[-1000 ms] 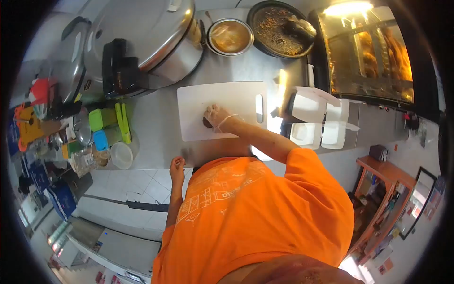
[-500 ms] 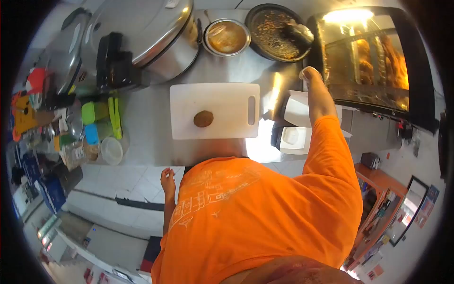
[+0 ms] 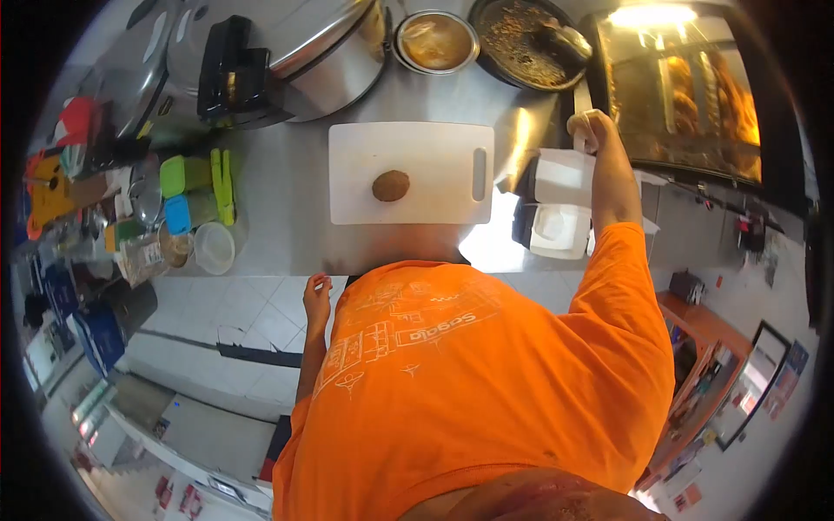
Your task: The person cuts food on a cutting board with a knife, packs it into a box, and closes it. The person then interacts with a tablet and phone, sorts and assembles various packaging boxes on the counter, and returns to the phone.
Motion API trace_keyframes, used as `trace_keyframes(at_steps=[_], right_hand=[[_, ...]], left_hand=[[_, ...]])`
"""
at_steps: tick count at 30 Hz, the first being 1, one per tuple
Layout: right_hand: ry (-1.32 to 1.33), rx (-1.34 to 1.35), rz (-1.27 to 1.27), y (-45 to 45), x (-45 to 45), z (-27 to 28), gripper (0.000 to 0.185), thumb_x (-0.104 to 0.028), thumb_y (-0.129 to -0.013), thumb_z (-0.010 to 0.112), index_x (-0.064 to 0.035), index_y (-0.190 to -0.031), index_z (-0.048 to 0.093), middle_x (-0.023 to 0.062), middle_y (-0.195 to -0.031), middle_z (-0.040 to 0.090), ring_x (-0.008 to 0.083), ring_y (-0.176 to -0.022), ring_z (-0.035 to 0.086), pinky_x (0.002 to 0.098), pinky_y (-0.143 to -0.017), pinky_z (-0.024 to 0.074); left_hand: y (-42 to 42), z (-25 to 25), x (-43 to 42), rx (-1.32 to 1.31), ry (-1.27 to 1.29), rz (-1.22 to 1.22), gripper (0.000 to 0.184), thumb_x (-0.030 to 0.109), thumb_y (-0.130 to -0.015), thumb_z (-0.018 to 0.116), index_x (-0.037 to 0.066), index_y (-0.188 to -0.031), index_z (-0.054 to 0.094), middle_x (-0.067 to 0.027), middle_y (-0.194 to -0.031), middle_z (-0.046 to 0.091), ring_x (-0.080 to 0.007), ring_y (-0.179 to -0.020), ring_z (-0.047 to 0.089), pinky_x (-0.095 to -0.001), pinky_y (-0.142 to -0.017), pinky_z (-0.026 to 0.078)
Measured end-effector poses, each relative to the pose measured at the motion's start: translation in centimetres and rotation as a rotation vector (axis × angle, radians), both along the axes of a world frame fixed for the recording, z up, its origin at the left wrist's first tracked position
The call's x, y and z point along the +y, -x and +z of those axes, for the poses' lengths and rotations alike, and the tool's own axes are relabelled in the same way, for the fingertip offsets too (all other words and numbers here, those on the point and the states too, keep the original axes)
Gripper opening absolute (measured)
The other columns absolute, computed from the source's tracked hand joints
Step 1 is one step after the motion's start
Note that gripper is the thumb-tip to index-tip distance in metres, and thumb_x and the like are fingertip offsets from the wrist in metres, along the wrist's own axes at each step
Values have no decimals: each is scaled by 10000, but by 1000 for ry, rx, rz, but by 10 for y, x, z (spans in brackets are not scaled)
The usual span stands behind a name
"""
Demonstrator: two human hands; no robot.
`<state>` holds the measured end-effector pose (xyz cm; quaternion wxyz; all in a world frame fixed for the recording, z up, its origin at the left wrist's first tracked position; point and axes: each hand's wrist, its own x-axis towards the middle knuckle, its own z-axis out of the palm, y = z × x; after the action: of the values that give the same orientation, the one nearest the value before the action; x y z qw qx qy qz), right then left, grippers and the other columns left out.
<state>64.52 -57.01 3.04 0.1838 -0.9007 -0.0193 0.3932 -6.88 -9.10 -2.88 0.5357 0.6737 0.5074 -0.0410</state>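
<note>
A brown oval piece of food (image 3: 391, 186) lies on the white cutting board (image 3: 443, 204), with neither hand on it. My right hand (image 3: 588, 130), in what looks like a thin clear glove, is closed around a pale-handled utensil (image 3: 581, 97) beside the glass-fronted oven; most of its handle is hidden by my fingers. Below the counter's front edge hangs my left hand (image 3: 317, 293), loosely curled with fingers apart and nothing visible in it.
Foam boxes (image 3: 560, 230) stand right of the board. Behind it are a bowl of brownish liquid (image 3: 434, 43), a dark stone mortar (image 3: 512, 48) and a large steel cooker (image 3: 334, 78). Green containers (image 3: 198, 176) are at left. The lit oven (image 3: 678, 95) holds browned meat.
My right hand has left the brown piece on the board, reached right to the oven's side and closed on the pale-handled utensil. My left hand stays low by my body.
</note>
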Motion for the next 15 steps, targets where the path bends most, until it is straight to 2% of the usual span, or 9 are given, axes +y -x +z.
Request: trace_keyframes(at_steps=[1,3,5,6,7,9,11,13,15], right_hand=[[41,-5,-127,3,-7,3,183,-245,-722,710,-91,-795,646,44,-719,587,216,-626,580,391,-562,461],[153,-150,-37,-16,-31,2,168,-242,-744,671,-84,-798,647,60,-709,598,225,-651,566,410,-564,441],[380,-372,-19,8,-11,52,209,-265,-770,651,-70,-843,658,86,-736,628,242,-669,559,426,-587,437],[529,-496,-76,47,31,117,254,-290,-784,651,-59,-888,668,105,-768,652,254,-674,559,433,-609,443],[447,-567,14,58,21,129,328,-358,-816,647,-64,-960,674,127,-809,672,282,-694,562,441,-660,462],[339,-523,-25,117,54,207,368,-412,-866,626,-53,-921,685,105,-814,682,251,-696,584,418,-649,471],[118,-344,-225,143,49,219,324,-345,-853,674,-38,-956,680,85,-745,608,231,-678,572,387,-656,461],[-120,-385,-365,189,38,212,346,-380,-913,655,-42,-986,662,49,-721,579,197,-640,557,356,-652,464],[-191,-274,-482,259,71,203,446,-454,-938,653,-84,-1176,580,37,-747,583,165,-641,597,338,-636,514]], left_hand=[[-1,-2,5,2,1,-27,312,266,-966,680,67,-1202,636,-62,-1087,702,-143,-871,682,-276,-640,481],[-4,-5,16,-9,8,-56,316,269,-966,680,63,-1202,635,-64,-1090,700,-141,-880,681,-278,-644,484],[-8,-7,26,-22,10,-80,318,270,-968,678,61,-1203,635,-68,-1089,698,-140,-887,681,-275,-651,486],[-11,-9,33,-28,8,-91,318,270,-969,677,60,-1203,634,-70,-1087,697,-140,-889,680,-273,-656,485],[-13,-10,42,-31,4,-99,317,269,-970,676,59,-1204,634,-72,-1084,695,-140,-891,680,-270,-661,485],[-15,-6,60,-100,-15,-109,313,260,-972,676,52,-1203,634,-70,-1076,691,-140,-896,676,-272,-691,494],[-17,2,74,-152,-25,-99,305,246,-976,674,44,-1200,633,-68,-1069,687,-140,-897,671,-275,-724,504],[-20,10,83,-192,-24,-76,291,229,-981,670,35,-1194,632,-68,-1063,684,-140,-897,665,-279,-760,514],[-24,1,95,-237,-42,-70,277,211,-982,669,25,-1184,629,-68,-1054,681,-138,-892,661,-279,-781,521]])
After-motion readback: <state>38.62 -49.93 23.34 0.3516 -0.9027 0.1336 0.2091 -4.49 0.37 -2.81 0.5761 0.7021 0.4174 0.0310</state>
